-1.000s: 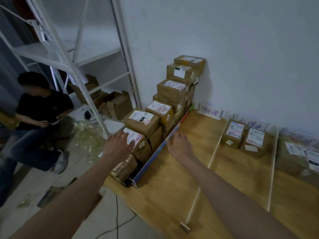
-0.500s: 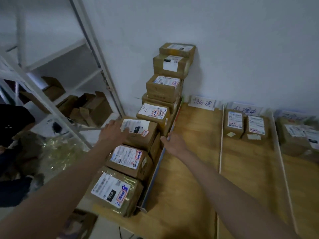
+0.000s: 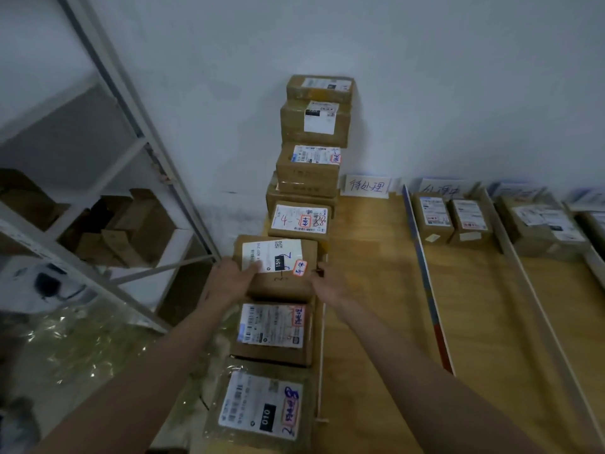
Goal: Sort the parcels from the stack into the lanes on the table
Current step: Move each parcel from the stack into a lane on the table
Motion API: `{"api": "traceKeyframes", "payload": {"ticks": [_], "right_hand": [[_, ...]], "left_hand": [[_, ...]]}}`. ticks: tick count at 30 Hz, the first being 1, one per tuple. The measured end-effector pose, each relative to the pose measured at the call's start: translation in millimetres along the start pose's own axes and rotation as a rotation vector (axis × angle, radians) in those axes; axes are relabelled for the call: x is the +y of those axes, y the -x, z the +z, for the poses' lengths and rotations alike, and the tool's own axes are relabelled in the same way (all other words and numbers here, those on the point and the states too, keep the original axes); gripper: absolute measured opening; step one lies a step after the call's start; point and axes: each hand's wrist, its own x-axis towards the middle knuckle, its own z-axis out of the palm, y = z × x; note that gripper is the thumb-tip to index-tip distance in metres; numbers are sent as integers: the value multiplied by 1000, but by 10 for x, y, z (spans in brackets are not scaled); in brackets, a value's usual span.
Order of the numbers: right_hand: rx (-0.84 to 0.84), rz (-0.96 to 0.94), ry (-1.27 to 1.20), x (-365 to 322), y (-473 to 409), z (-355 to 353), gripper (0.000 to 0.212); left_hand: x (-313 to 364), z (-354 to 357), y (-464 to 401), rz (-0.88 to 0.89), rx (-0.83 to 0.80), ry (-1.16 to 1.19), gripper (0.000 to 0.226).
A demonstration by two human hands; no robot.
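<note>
Parcels' brown cardboard box with the 15H label sits clamped between left hand and right hand; lift level, squeezing both sides evenly.

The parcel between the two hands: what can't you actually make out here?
- Head view, parcel: the left hand covers its label's corner; the print is too blurred to read.
- The right hand hides the parcel's right side, so its grip is unclear.
- Far-right lane parcel: cut off by the frame edge.

the right hand's fingers are hidden behind the parcel; the far-right lane's box is cut off; small label print is unreadable.
</note>
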Motion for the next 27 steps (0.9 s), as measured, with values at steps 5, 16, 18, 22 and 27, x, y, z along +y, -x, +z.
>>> {"api": "traceKeyframes", "payload": {"ticks": [5,16,18,22,27], "right_hand": [[51,-15,-122,-117,157,-55,26],[11,-77,-47,-333,737,-835,40],[18,-47,-43,-269,834,-980,43],[129,10,-86,-83,1027,-1279,42],[395,103,-155,303,1437,-1707,46]], "left_hand": [[189,-153,244,91,20,71,64],[1163,-572,514,419,-260,-98,62],[1333,-496,563,474,-289,-107,63],[1610,-186,692,573,-289,-111,69],[1838,374,967,693,-253,-267,76]]}}
